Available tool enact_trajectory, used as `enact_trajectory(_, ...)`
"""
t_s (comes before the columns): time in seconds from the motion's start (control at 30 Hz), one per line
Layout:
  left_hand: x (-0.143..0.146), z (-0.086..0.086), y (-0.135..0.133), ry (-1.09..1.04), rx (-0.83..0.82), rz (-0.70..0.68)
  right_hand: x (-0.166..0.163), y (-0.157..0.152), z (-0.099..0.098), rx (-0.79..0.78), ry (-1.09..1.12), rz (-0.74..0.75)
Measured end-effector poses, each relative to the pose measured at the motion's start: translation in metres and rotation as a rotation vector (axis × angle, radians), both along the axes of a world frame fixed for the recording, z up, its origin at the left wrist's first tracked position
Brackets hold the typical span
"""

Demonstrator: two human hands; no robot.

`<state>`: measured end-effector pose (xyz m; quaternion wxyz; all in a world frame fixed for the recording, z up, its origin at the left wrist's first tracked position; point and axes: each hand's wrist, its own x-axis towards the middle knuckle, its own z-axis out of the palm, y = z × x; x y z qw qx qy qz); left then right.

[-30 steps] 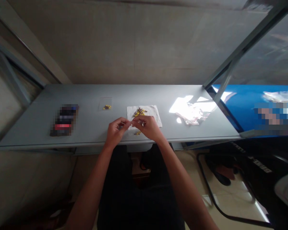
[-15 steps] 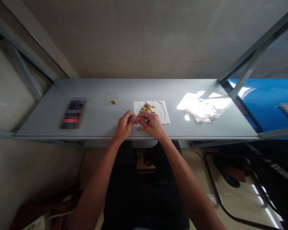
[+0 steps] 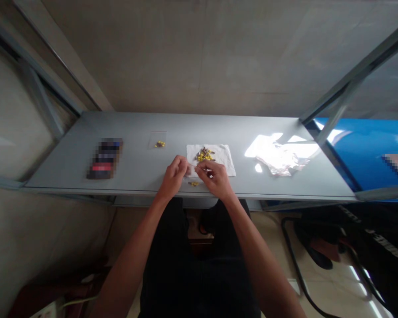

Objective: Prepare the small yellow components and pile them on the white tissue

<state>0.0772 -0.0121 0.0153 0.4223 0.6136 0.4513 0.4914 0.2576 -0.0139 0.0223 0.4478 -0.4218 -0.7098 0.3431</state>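
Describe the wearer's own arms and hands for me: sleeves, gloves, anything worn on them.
Both the left hand and right hand are ungloved, with five-fingered human form. The left forearm and right forearm show no sleeves as far as the picture reaches. No watch or bracelet shows at either wrist; rings would be too small to tell.

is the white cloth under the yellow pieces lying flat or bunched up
Flat: the white cloth lies spread on the table, its far corners showing past the yellow pieces. Whether it's folded double, I cannot tell.
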Motion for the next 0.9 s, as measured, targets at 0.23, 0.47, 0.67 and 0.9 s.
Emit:
enact_trajectory(0.23,-0.0016,-0.0009,0.0001,0.07,0.051,-0.063,-0.0048,0.0022,-0.005,-0.035,0.034,0.026)
enact_trajectory(0.47,-0.0025,-0.0027,-0.0028,0.067,0.061,0.021,-0.007,0.0029,-0.0095,-0.115,0.144,0.002)
enact_trajectory(0.67,-0.0031,-0.0033,-0.0019,0.02,0.047,0.12,-0.0052,0.0017,-0.0075,-0.16,0.259,-0.062)
enact_trajectory(0.9,-0.0046,-0.0016,0.0036,-0.102,-0.03,-0.034,-0.0025,-0.0002,-0.0049,-0.157,0.251,0.002)
